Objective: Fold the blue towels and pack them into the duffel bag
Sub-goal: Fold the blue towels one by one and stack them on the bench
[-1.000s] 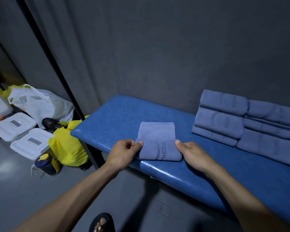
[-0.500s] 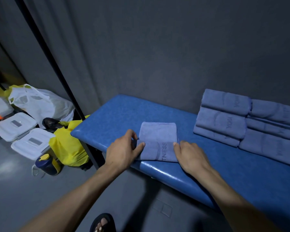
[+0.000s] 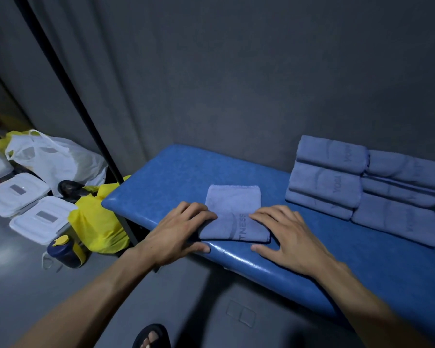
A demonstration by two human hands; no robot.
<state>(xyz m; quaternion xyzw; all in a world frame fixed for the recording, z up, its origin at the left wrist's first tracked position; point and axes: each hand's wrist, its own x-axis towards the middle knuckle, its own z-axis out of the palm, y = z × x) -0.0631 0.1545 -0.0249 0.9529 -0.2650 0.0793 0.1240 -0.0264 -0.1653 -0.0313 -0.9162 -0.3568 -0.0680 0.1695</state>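
Note:
A small folded blue towel [image 3: 232, 212] printed with "TNESS" lies flat near the front edge of the blue padded bench [image 3: 176, 172]. My left hand [image 3: 178, 229] lies flat at the towel's left side, its fingers touching that edge. My right hand [image 3: 286, 234] presses with spread fingers on the towel's right edge and the bench. Several folded blue towels [image 3: 362, 182] are stacked in two rows at the back right of the bench. No duffel bag is in view.
A grey curtain hangs behind the bench. On the floor at left sit a white plastic bag [image 3: 53, 156], two white lidded containers [image 3: 18, 192], a yellow bag [image 3: 98, 224] and a dark bottle with a yellow cap [image 3: 63, 251]. My sandalled foot [image 3: 151, 337] shows at the bottom.
Both hands let go of the towel's near corners and moved forward, flattening out along its left and right edges. The towel stays in place.

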